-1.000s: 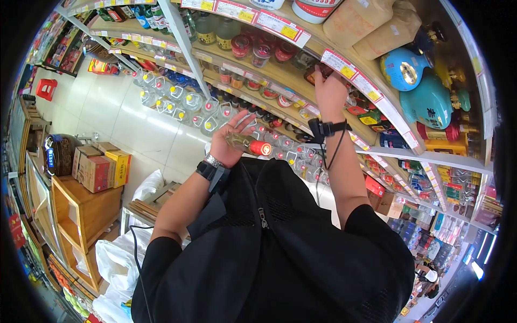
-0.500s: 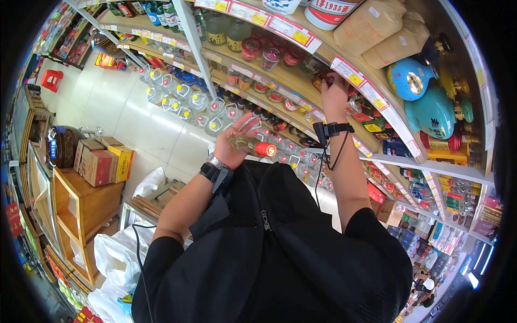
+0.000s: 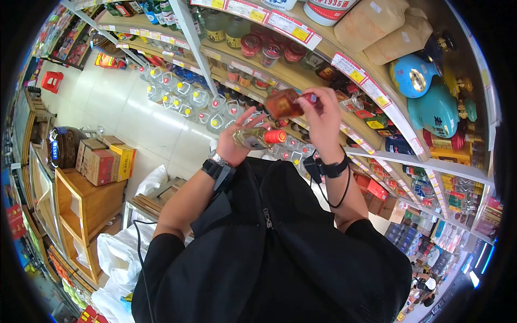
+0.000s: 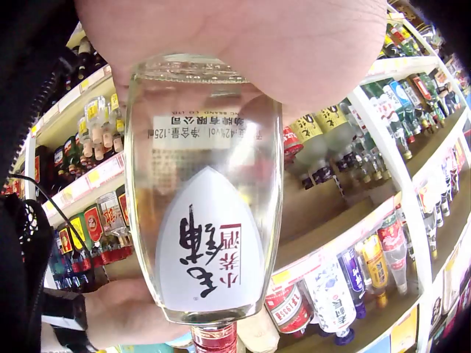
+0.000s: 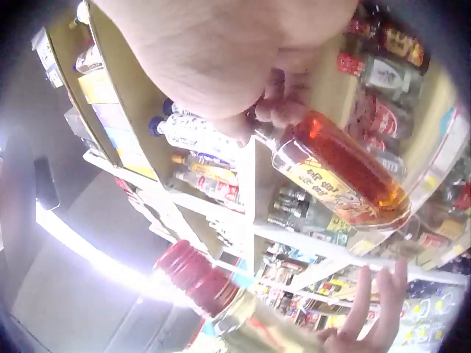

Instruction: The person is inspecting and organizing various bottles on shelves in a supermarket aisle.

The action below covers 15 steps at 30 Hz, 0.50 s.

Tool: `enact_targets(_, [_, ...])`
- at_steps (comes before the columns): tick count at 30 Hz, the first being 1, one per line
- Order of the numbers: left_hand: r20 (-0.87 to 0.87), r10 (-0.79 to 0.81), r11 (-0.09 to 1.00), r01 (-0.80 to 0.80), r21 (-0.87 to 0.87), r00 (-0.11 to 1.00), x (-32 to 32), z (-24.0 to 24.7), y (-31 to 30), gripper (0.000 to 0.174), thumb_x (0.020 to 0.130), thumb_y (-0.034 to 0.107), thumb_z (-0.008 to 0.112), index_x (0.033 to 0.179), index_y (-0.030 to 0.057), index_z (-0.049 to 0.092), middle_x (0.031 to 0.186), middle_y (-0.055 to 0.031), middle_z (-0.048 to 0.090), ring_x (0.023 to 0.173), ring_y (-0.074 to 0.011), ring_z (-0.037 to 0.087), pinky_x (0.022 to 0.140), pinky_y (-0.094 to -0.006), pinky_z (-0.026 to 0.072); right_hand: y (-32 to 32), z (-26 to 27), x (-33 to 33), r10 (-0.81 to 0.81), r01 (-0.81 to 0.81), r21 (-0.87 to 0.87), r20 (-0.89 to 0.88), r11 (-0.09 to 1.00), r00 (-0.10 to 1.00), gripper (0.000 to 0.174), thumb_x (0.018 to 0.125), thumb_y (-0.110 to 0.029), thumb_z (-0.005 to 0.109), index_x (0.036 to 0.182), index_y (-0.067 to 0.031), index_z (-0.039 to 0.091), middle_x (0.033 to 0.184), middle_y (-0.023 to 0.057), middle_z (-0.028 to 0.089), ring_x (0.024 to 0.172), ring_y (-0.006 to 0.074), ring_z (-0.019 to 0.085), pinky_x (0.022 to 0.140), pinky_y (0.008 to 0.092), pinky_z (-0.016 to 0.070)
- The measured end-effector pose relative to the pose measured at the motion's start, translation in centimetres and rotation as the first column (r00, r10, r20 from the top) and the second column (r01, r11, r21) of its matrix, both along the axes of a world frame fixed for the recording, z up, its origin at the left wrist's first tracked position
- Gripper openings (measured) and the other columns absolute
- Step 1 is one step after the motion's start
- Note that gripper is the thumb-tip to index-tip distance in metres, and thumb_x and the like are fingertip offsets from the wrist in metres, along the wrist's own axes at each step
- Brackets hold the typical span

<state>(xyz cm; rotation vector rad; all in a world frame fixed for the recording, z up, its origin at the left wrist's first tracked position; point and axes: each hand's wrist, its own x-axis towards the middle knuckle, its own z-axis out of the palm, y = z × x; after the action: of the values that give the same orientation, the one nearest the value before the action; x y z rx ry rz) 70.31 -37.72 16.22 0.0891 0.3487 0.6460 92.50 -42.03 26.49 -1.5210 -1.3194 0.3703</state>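
Across the palm of my left hand [image 3: 232,149] lies a small clear liquor bottle [image 4: 210,169], its fingers extended beside it. It has a white label, and its red cap [image 3: 275,137] points right in the head view. My right hand [image 3: 326,118] pinches a flat amber liquor bottle [image 5: 346,176] by its neck, fingertips at the dark cap. This bottle, with a pale yellowish label, is held in the air in front of the shelf, just above the clear one in the head view. Its base points away from the right hand.
Shelves with price-tag edges [image 3: 293,29] carry jars, bottles and paper-wrapped packages [image 3: 371,24]. Large clear jugs [image 3: 199,97] stand on the floor below. At the left are a wooden cabinet [image 3: 89,202] with cartons [image 3: 99,164] on it and white plastic bags [image 3: 116,258].
My right hand has come out of the shelf with the amber bottle, moving left and down toward the left hand. The left hand, carrying the clear bottle, has shifted slightly right.
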Motion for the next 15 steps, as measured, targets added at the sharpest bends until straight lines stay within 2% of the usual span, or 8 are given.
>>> enact_targets(2, [-0.017,-0.014,1.000,0.014,0.022,1.000,-0.1,-0.2,0.1,0.062,0.090,0.017,0.041,0.152,0.0096,0.037,0.148,-0.0204,0.043,0.131,-0.0373,0.050,0.108,-0.0526,0.0428,-0.6,0.4,-1.7,0.020,-0.020,-0.024,0.007,1.000,1.000,0.023,0.085,-0.006,0.075,0.106,-0.0046,0.067,0.101,0.0062,0.055,0.077,0.0128,0.056,0.068,0.0255,0.0473])
enact_targets(5, [-0.046,-0.022,1.000,0.023,0.017,0.999,0.1,-0.3,0.1,0.062,0.089,0.015,0.039,0.151,0.0096,0.038,0.147,-0.0188,0.044,0.131,-0.0371,0.050,0.107,-0.0528,0.0438,-1.1,0.3,-3.4,0.096,-0.101,-0.051,-0.107,0.994,0.990,0.021,0.085,-0.007,0.075,0.104,-0.0040,0.066,0.102,0.0075,0.056,0.081,0.0149,0.057,0.070,0.0271,0.0481])
enact_targets(6, [-0.062,-0.013,1.000,0.012,-0.005,0.998,0.2,-0.3,0.0,0.063,0.089,0.014,0.039,0.151,0.0096,0.038,0.147,-0.0179,0.045,0.131,-0.0370,0.050,0.107,-0.0529,0.0442,-1.1,0.1,-3.4,0.093,-0.099,-0.051,-0.106,0.994,0.990,0.021,0.085,-0.007,0.075,0.104,-0.0040,0.066,0.102,0.0075,0.056,0.081,0.0149,0.057,0.070,0.0271,0.0481])
enact_targets(8, [-0.053,-0.017,1.000,0.017,-0.005,0.998,0.2,-0.1,0.0,0.063,0.088,0.013,0.038,0.151,0.0089,0.039,0.146,-0.0171,0.046,0.131,-0.0362,0.050,0.108,-0.0521,0.0436,-0.9,-0.2,-3.4,0.119,-0.119,0.029,0.017,0.992,0.993,0.020,0.086,-0.007,0.074,0.103,-0.0040,0.066,0.103,0.0076,0.056,0.081,0.0146,0.057,0.069,0.0268,0.0476])
enact_targets(15, [-0.025,-0.003,0.999,0.005,0.044,1.000,0.3,0.5,-0.1,0.063,0.086,0.011,0.036,0.148,0.0051,0.040,0.145,-0.0149,0.049,0.133,-0.0320,0.050,0.113,-0.0478,0.0391,-1.4,1.5,-4.7,0.175,-0.179,-0.063,-0.068,0.982,0.982,0.020,0.087,-0.008,0.074,0.104,-0.0043,0.065,0.101,0.0071,0.055,0.085,0.0162,0.057,0.073,0.0281,0.0467])
